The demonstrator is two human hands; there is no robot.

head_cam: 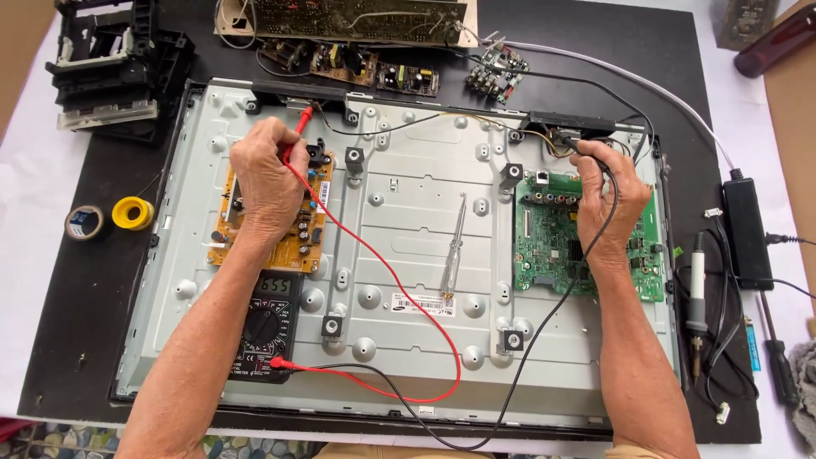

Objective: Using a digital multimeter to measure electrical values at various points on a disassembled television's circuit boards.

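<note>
In the head view, a red probe [299, 127] is gripped by the closed left hand [268, 174] over the upper part of the yellow-brown circuit board [293, 246], which is mounted at the left of the grey metal back panel [416, 255]. The probe's long axis is tilted, running from the hand up and to the right, with its far end aimed toward the panel's top edge. A red lead [399, 297] is carried from it in a long curve down across the panel to the black multimeter [268, 327], which is laid on the panel's lower left, just beside the left forearm.

A black probe [568, 140] is pinched in the closed fingers of the right hand [608, 191], above the green circuit board [552, 246] at the panel's right. Its visible end is pointed up and to the left, toward the wiring at the top edge; the tip itself cannot be made out. A black lead [544, 323] is trailed down from it and round to the multimeter.

A screwdriver [453, 246] with a clear handle is laid near the panel's middle, between the two boards, its axis nearly vertical in the view. A soldering iron [696, 297] is seen on the black mat to the right, and two rolls of tape [110, 217] to the left.
</note>
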